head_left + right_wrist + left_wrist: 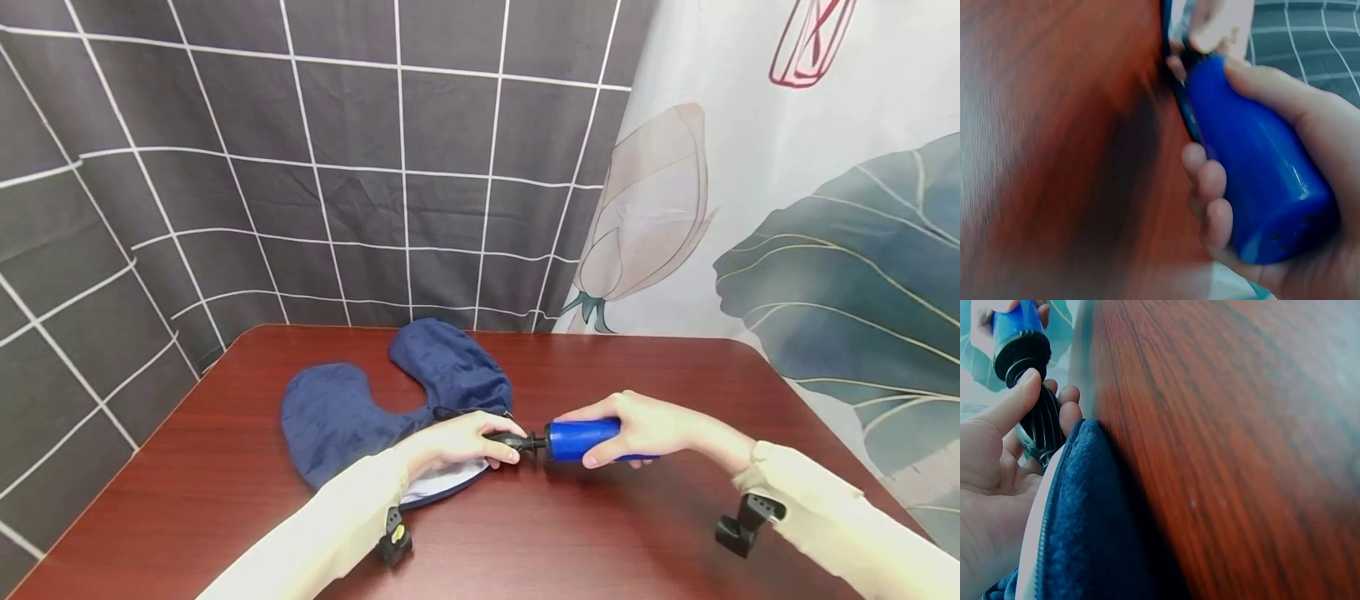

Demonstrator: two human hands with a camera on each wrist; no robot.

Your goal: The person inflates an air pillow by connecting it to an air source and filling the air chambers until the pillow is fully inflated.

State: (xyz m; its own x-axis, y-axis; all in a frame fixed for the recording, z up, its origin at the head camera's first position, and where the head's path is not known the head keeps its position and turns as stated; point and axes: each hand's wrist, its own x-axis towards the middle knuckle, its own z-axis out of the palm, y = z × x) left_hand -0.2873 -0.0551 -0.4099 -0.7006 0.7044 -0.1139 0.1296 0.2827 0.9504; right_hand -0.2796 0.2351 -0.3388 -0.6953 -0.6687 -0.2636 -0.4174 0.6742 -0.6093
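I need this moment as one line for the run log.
left hand: holds black end of blue hand pump | right hand: grips pump's blue barrel | navy neck pillow: on table, white lining showing

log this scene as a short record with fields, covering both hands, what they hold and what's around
left hand: pinches the black ribbed piece at one end of the blue cylinder
right hand: grips the blue cylinder
navy cushion: U-shaped, on the table, partly behind the left hand and arm
cushion trim: zipper beside pale fabric, on the near side
table: reddish-brown, wood-grained
backdrop: dark grid cloth; pale plant-print cloth to the right
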